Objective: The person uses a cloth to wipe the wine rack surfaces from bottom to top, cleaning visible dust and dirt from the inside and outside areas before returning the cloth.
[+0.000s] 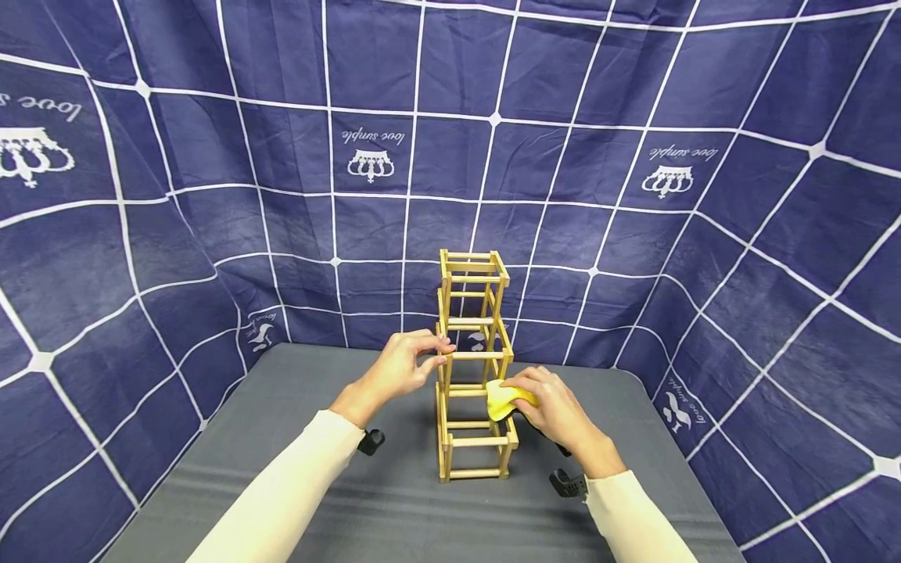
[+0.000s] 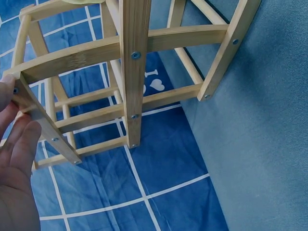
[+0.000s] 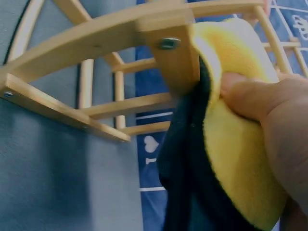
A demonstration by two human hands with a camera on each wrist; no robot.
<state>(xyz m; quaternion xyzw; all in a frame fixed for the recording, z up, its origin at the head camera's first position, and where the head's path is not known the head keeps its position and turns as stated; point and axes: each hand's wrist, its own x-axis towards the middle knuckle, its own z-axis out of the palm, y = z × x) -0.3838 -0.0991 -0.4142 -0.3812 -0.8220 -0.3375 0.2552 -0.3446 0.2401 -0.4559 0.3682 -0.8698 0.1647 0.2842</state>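
Note:
A tall, stepped rack of pale wood stands upright on the grey surface, its slats and posts joined by small screws. My left hand pinches a left front corner of its middle tier; in the left wrist view, fingers curl at the end of a short post. My right hand grips a folded yellow cloth at the rack's right side, above the lowest tier. The right wrist view shows the thumb pressed on the yellow face, with the cloth's dark underside against the wooden corner.
A grey covered surface spreads below the rack. Dark blue fabric with white grid lines hangs behind and on both sides, close behind the rack. Both wrists wear black straps.

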